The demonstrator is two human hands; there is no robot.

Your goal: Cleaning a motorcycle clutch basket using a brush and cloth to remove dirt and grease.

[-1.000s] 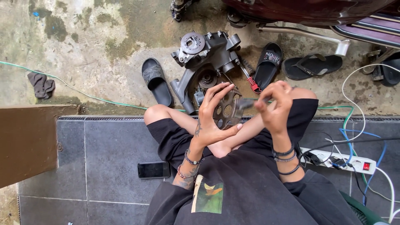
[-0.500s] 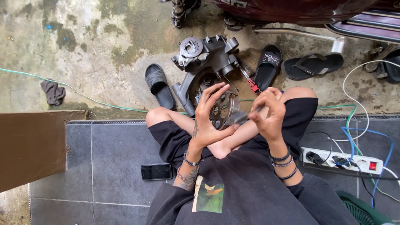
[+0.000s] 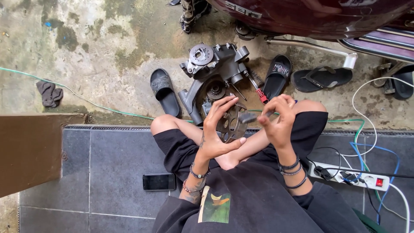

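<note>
A round perforated metal disc (image 3: 230, 125) sits gripped in the left hand (image 3: 217, 136), fingers curled round its rim. The right hand (image 3: 278, 121) pinches a small grey tool (image 3: 248, 116) against the disc (its tip is hidden). Just beyond both hands lies an engine casing (image 3: 215, 69).

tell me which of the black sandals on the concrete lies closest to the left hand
The black slide sandal lying alone left of the grey engine casing is closest to the left hand. The other slide and the flip-flop lie right of the casing.

A makeshift home repair spot outdoors: dismantled engine casing (image 3: 215, 69) on stained concrete (image 3: 86, 51) beside a parked scooter (image 3: 310, 17), sandals and power strip (image 3: 349, 176).
</note>
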